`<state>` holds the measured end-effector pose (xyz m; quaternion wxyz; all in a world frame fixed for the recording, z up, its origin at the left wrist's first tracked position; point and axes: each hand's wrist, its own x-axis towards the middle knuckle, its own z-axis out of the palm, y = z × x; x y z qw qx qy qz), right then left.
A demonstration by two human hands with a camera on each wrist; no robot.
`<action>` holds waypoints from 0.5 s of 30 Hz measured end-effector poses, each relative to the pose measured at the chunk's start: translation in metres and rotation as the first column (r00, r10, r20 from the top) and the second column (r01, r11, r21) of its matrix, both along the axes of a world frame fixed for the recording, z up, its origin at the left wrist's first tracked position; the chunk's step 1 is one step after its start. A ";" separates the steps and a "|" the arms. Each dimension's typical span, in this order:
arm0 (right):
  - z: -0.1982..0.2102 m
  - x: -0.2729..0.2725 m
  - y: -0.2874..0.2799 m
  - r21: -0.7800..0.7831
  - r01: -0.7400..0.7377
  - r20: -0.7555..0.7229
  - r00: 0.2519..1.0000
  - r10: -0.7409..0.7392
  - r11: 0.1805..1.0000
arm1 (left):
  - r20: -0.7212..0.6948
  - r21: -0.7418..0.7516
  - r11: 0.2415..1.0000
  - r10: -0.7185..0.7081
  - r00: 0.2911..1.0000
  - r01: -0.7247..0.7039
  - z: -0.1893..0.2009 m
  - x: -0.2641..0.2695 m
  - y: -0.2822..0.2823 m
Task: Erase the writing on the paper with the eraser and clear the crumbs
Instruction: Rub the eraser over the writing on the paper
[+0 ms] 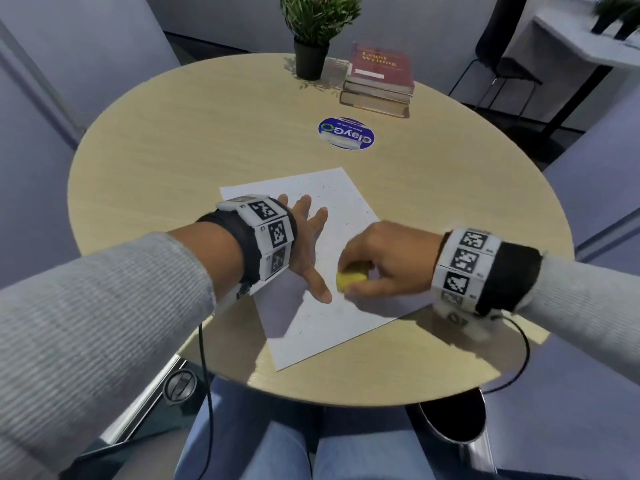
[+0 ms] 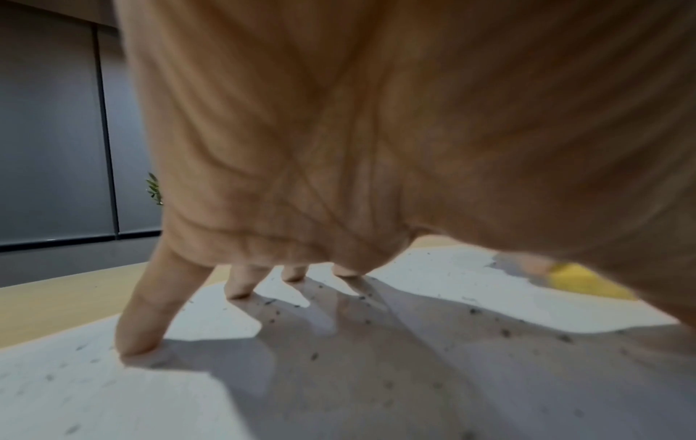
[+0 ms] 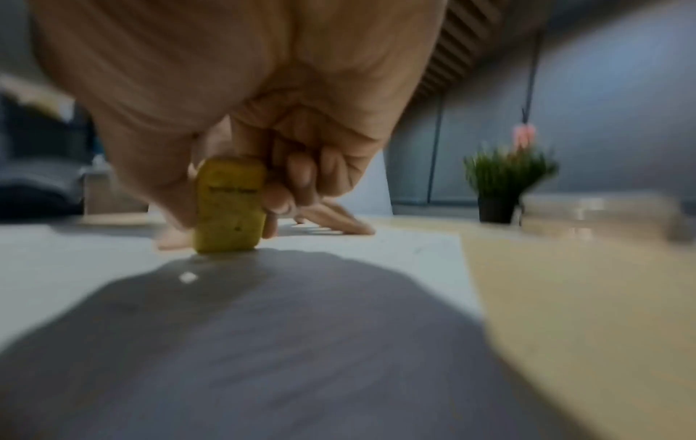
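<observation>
A white sheet of paper [image 1: 339, 327] lies tilted near the front of the round table, dotted with dark eraser crumbs [image 2: 474, 311]. My left hand [image 1: 306, 244] lies spread on the sheet with straight fingers, fingertips [image 2: 139, 342] pressing it down. My right hand [image 1: 374, 268] pinches a yellow eraser [image 1: 349, 280] between thumb and fingers just right of the left thumb. In the right wrist view the eraser [image 3: 229, 205] stands on end with its bottom edge on the paper [image 3: 395, 247]. The right hand is blurred in the head view.
A round sticker [image 1: 346, 133] is on the wooden table [image 1: 173, 150] beyond the paper. A potted plant [image 1: 313, 36] and a stack of books [image 1: 379, 81] stand at the far edge. Cables hang from both wrists over the near edge. My knees are below.
</observation>
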<state>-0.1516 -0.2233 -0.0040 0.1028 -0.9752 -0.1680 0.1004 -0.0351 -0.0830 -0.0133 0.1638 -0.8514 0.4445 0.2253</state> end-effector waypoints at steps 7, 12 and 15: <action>0.005 0.025 -0.029 -0.122 0.202 0.073 0.978 -0.194 0.972 | 0.016 0.013 0.999 -0.033 0.999 0.032 0.009 -0.005 0.001; 0.001 0.018 -0.028 -0.140 0.216 0.082 0.975 -0.206 0.966 | -0.048 0.034 0.997 -0.064 0.997 0.065 0.019 -0.017 -0.001; -0.001 0.019 -0.026 -0.154 0.211 0.106 0.975 -0.197 0.965 | -0.064 0.050 0.997 -0.063 0.996 0.066 0.014 -0.022 -0.003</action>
